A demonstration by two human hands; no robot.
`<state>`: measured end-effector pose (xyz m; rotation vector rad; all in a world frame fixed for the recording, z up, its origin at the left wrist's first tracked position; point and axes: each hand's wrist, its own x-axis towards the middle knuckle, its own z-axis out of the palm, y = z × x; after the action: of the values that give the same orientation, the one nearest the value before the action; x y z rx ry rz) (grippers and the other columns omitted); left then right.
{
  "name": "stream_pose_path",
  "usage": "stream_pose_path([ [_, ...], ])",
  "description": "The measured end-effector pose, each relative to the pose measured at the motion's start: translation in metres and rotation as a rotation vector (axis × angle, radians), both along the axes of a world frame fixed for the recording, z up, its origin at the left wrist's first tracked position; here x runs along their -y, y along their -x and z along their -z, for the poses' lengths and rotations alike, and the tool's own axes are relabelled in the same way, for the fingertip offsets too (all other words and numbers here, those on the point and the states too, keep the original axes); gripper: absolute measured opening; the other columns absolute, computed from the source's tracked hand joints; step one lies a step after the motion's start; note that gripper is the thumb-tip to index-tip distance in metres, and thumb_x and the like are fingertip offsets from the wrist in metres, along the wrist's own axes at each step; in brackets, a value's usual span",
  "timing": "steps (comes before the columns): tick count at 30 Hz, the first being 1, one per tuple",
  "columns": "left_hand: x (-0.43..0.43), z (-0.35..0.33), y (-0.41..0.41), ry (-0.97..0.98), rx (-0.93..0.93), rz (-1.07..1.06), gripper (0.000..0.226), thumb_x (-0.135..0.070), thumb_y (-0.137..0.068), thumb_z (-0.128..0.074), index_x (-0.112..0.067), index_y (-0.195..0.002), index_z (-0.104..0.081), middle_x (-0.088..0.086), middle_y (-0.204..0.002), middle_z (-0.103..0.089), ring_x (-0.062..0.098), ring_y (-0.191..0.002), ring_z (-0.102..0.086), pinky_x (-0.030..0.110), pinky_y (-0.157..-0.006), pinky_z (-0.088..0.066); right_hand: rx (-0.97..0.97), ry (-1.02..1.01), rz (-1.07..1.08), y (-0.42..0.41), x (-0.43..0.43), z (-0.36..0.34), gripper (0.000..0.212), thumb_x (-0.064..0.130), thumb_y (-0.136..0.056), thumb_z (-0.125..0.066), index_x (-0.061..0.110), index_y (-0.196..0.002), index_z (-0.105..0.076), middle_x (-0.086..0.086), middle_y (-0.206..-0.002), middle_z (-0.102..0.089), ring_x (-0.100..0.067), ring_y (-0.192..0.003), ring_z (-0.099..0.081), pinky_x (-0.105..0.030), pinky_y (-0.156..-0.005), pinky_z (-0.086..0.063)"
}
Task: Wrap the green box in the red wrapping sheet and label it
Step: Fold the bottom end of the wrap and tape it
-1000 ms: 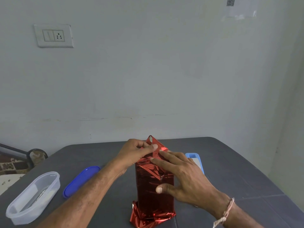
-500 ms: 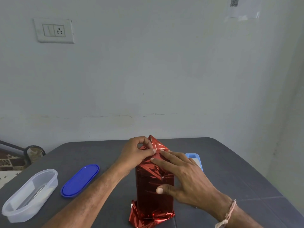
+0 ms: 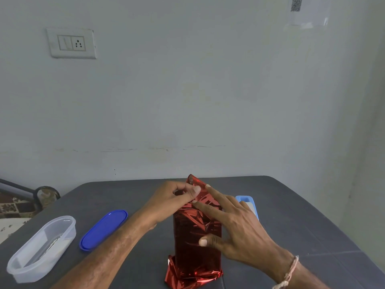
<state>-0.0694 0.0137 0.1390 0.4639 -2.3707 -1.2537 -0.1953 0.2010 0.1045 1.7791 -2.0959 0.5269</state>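
The red sheet [image 3: 195, 243] already runs all the way round the green box, none of whose green shows. The parcel stands upright on the near middle of the desk [image 3: 302, 215]. The long sides look closed. At the foot the foil is bunched and crumpled against the desk, so that end seems gathered rather than neatly folded; whether it is taped I cannot tell.

The work in hand is the top end. The left hand [image 3: 168, 203] pinches the top flap [image 3: 194, 181], a pointed peak of foil standing above the parcel, between thumb and fingertips. The right hand [image 3: 239, 230] is open, its straight fingers laid on the creased foil just below that peak and its thumb pressed on the near face, steadying the parcel.

By my reckoning the wrapping is well over half done. What is left is to fold this flap down flat, fix it, perhaps tidy the foot, and then label the parcel; no label shows on it.

To the left lie a clear tub [image 3: 41, 247] and a blue lid [image 3: 103, 229], well apart from the parcel. A pale blue object [image 3: 245, 200] sits just beyond the right hand.
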Motion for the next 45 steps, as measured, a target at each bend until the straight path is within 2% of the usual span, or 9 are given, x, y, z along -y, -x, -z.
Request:
stream_pose_path([
  [4,-0.004,-0.002,-0.003,-0.02,0.026,0.005,0.028,-0.056,-0.091,-0.066,-0.04,-0.111,-0.077,-0.023,-0.114,-0.074,-0.013,-0.111,-0.061,0.014,-0.093,-0.04,-0.045,0.04,-0.002,0.0,0.0,0.004,0.079,0.089,-0.084,-0.037,0.053,-0.154,-0.028,0.005,-0.167,-0.024,-0.015,-0.129,-0.053,-0.028,-0.088,-0.035],
  [10,0.0,0.005,-0.006,-0.013,0.048,0.016,0.041,-0.065,-0.085,-0.067,-0.05,-0.123,-0.069,-0.023,-0.134,-0.063,-0.003,-0.13,-0.052,0.04,-0.118,-0.039,-0.085,0.046,0.002,-0.002,0.0,0.006,0.08,0.088,-0.086,-0.036,0.051,-0.155,-0.026,0.003,-0.166,-0.028,-0.016,-0.129,-0.055,-0.028,-0.084,-0.039],
  [16,-0.001,0.003,-0.008,-0.001,0.114,0.04,0.046,-0.069,-0.088,-0.057,-0.056,-0.132,-0.059,-0.019,-0.155,-0.042,0.003,-0.141,-0.034,0.043,-0.121,-0.026,-0.112,0.064,-0.004,-0.003,-0.001,0.005,0.081,0.087,-0.085,-0.038,0.048,-0.156,-0.028,0.003,-0.165,-0.031,-0.016,-0.128,-0.056,-0.025,-0.083,-0.034],
  [22,-0.002,0.001,-0.006,-0.057,0.129,0.055,0.03,-0.064,-0.093,-0.053,-0.061,-0.12,-0.064,-0.047,-0.116,-0.05,-0.005,-0.131,-0.038,0.034,-0.113,-0.025,-0.199,0.068,-0.028,0.003,-0.001,0.007,0.084,0.085,-0.085,-0.042,0.047,-0.157,-0.023,-0.002,-0.168,-0.022,-0.02,-0.134,-0.053,-0.027,-0.084,-0.038],
  [26,0.0,0.005,-0.002,-0.055,0.113,0.021,0.044,-0.067,-0.086,-0.062,-0.054,-0.127,-0.064,-0.033,-0.136,-0.052,-0.004,-0.134,-0.037,0.04,-0.119,-0.026,-0.275,0.086,-0.056,0.006,0.001,0.011,0.084,0.083,-0.087,-0.042,0.045,-0.159,-0.021,-0.006,-0.169,-0.018,-0.025,-0.143,-0.046,-0.031,-0.082,-0.045],
  [32,-0.006,0.006,-0.004,-0.044,0.098,0.032,0.054,-0.05,-0.08,-0.081,-0.045,-0.131,-0.064,-0.033,-0.115,-0.062,-0.029,-0.1,-0.053,0.005,-0.084,-0.038,-0.324,0.096,-0.096,0.011,-0.001,0.019,0.077,0.078,-0.092,-0.037,0.044,-0.159,-0.02,-0.009,-0.17,-0.013,-0.033,-0.151,-0.03,-0.045,-0.101,-0.049],
  [36,-0.007,0.009,-0.008,-0.057,0.065,0.021,0.062,-0.053,-0.073,-0.086,-0.045,-0.131,-0.065,-0.024,-0.123,-0.069,-0.015,-0.112,-0.06,0.015,-0.096,-0.047,-0.331,0.099,-0.143,0.013,-0.003,0.022,0.071,0.071,-0.094,-0.038,0.043,-0.158,-0.026,-0.012,-0.169,-0.015,-0.036,-0.154,-0.022,-0.051,-0.115,-0.038],
  [40,-0.006,0.013,-0.01,-0.06,0.054,0.03,0.065,-0.056,-0.071,-0.087,-0.049,-0.131,-0.063,-0.024,-0.128,-0.067,-0.008,-0.119,-0.06,0.025,-0.108,-0.044,-0.135,0.202,-0.217,0.008,-0.012,0.02,0.058,0.062,-0.1,-0.034,0.033,-0.149,-0.047,-0.007,-0.168,-0.019,-0.023,-0.151,-0.031,-0.044,-0.113,-0.04],
  [45,-0.006,0.012,-0.009,-0.088,0.049,0.028,0.064,-0.054,-0.073,-0.087,-0.048,-0.132,-0.063,-0.023,-0.128,-0.067,-0.01,-0.115,-0.061,0.023,-0.106,-0.047,0.297,0.327,-0.174,0.013,-0.004,0.002,0.044,0.059,-0.1,-0.046,0.039,-0.137,-0.056,0.019,-0.153,-0.04,-0.003,-0.139,-0.043,-0.026,-0.108,-0.043],
])
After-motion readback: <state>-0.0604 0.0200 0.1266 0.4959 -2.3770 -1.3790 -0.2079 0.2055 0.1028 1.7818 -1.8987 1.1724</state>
